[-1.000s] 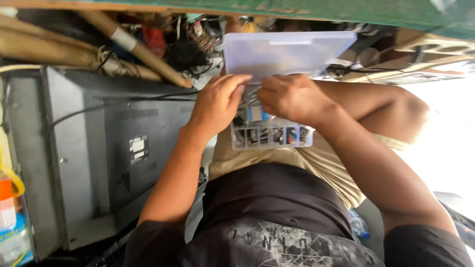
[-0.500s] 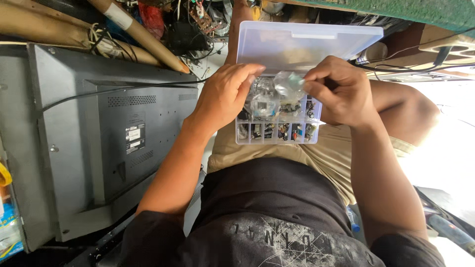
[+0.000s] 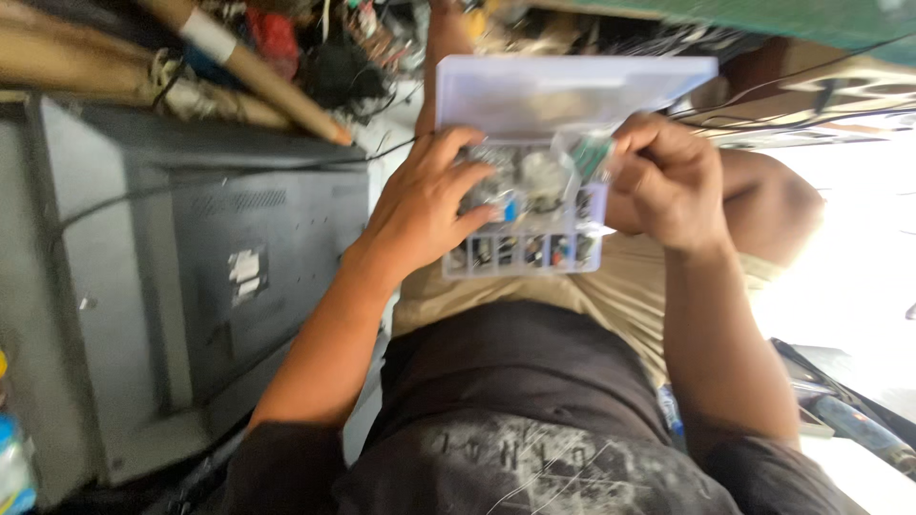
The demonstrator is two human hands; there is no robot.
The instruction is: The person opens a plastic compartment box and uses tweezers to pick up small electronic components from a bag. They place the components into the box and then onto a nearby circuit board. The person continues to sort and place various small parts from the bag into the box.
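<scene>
A clear plastic compartment box (image 3: 525, 250) rests on my lap, its lid (image 3: 563, 91) raised at the far side. Its cells hold several small electronic parts. My left hand (image 3: 429, 205) lies on the box's left half with the fingers reaching into the cells. My right hand (image 3: 668, 181) is at the box's right edge and pinches a small clear packet with a green part (image 3: 590, 153) above the cells. The view is blurred, so what the left fingers touch is unclear.
A flat-panel television (image 3: 191, 267) lies back-up on the left with a cable across it. Cardboard tubes (image 3: 239, 67) and a tangle of wires and parts lie at the top. A bottle (image 3: 14, 458) shows at the lower left.
The view has moved closer to the box. My right hand has lifted the small packet up from the cells, and my left hand has slid further into the compartments.
</scene>
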